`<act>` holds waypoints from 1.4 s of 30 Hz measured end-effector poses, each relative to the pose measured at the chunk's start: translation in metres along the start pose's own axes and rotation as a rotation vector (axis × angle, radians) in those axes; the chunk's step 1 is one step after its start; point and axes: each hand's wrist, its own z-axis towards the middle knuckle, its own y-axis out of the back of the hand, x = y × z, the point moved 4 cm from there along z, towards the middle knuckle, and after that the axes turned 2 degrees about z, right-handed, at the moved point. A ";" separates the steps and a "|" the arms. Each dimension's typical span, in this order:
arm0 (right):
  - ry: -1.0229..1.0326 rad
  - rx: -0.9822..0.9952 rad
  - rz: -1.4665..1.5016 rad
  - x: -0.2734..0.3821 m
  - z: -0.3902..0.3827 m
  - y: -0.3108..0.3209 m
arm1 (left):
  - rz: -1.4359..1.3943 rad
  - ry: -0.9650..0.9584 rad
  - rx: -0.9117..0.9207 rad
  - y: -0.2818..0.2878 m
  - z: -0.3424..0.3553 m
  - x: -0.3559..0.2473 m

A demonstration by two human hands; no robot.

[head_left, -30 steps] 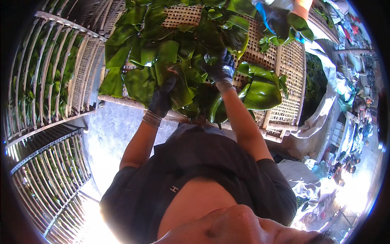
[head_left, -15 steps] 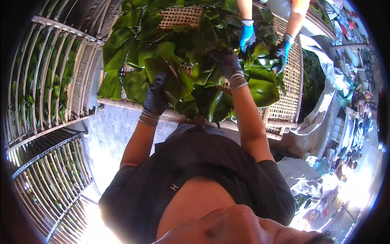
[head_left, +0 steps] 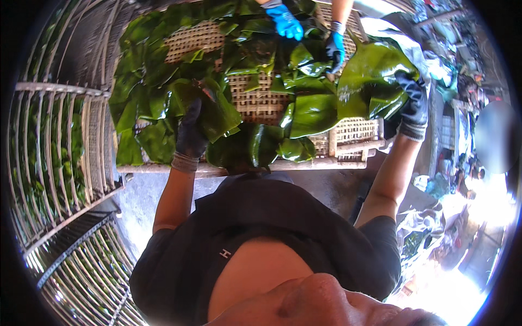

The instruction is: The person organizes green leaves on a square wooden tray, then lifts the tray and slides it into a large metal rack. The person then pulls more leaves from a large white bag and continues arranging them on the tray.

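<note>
Large, glossy green leaves (head_left: 312, 115) lie spread over a woven bamboo tray (head_left: 255, 106) in front of me. My left hand (head_left: 191, 133), in a dark glove with a grey cuff, is closed on a dark green leaf (head_left: 216, 111) at the tray's near left. Off to the right, my right hand (head_left: 414, 103), gloved the same way, grips the edge of a broad, shiny leaf (head_left: 367, 70). That leaf hangs over the tray's right end. Its lower part is folded.
Across the tray, a co-worker's blue-gloved hands (head_left: 285, 23) reach in over the leaves. Slatted racks (head_left: 51, 157) with leaves in them stand at my left. A wooden pole (head_left: 310, 164) runs along the tray's near edge. White sheeting (head_left: 383, 28) lies beyond the right end.
My right hand has moved from the middle of the tray out to the right and now holds a large leaf. My left hand keeps its leaf. The co-worker's left-side hand has lifted away.
</note>
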 end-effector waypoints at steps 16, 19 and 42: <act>-0.694 0.069 -0.277 -0.400 -0.091 -0.035 | -0.286 0.299 -0.012 -0.087 0.024 0.013; -0.556 -0.021 -0.538 -0.263 -0.057 -0.058 | -0.016 0.130 -0.059 -0.058 0.013 0.003; -0.556 0.099 0.639 -0.001 -0.078 -0.383 | 0.716 -0.245 0.085 0.016 0.078 0.030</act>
